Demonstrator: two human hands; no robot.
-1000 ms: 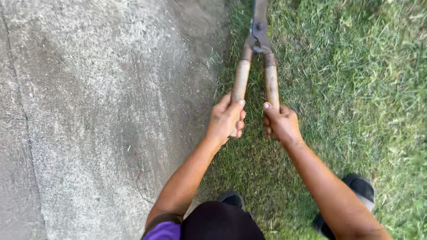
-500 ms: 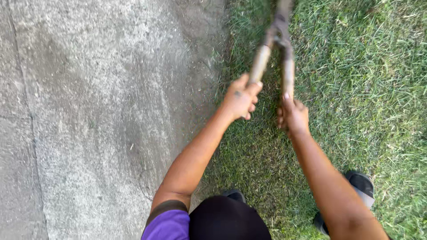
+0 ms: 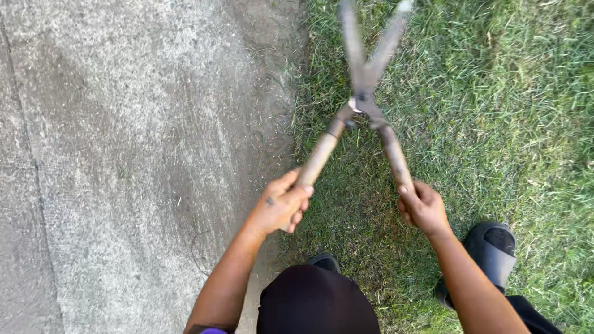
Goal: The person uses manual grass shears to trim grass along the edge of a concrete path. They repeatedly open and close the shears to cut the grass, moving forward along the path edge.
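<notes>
Hedge shears (image 3: 365,99), one pair, were held out in front of you over the grass (image 3: 495,124), just beside the edge of a concrete path (image 3: 124,154). The pair had two blades and two wooden handles, and you gripped it with two hands, one on each handle.

Your left hand (image 3: 281,207) was wrapped around the end of the left handle (image 3: 318,158), fingers curled shut over the wood and thumb laid along the top. Your right hand (image 3: 424,207) was closed the same way around the end of the right handle (image 3: 395,158), knuckles turned outward.

The handles stood spread apart, meeting at the pivot (image 3: 364,104) ahead of your hands, and beyond it the two blades (image 3: 352,43) opened into a narrow V. The blade tips were blurred and one ran past the top edge of the view. The long axis of the shears ran straight away from your body, blades pointing forward and handles back toward you, roughly parallel to the path's edge.

Two dark shoes showed below: one (image 3: 492,253) on the grass under your right arm, the other (image 3: 325,261) only partly seen between your arms.
</notes>
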